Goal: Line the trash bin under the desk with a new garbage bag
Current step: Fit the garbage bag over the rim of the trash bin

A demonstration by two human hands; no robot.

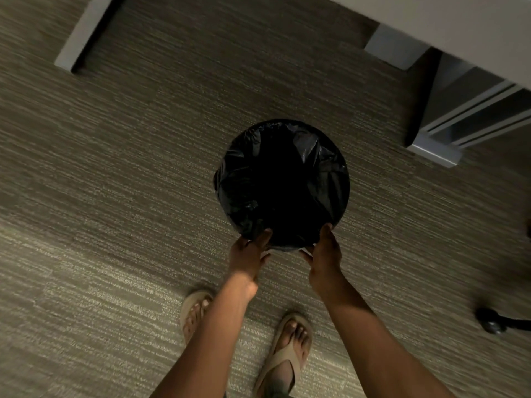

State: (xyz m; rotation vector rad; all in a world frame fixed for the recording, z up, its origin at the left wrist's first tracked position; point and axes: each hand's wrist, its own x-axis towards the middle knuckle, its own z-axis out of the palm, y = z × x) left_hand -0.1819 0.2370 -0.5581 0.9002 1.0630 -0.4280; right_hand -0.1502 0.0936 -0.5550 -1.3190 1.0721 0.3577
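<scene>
A round trash bin [342,193] stands on the carpet, seen from straight above. A black garbage bag [313,156] lines it, its plastic folded over the rim all around. My left hand [249,252] grips the near rim with the thumb on top of the bag. A little to its right, my right hand [326,254] holds the same near edge. Nothing shows in the bin's dark inside.
The white desk top [448,27] crosses the upper right, with its grey leg and foot [434,150] right of the bin. Another desk foot [80,38] lies at the upper left. A chair caster [491,324] sits lower right. My sandalled feet [290,349] stand below.
</scene>
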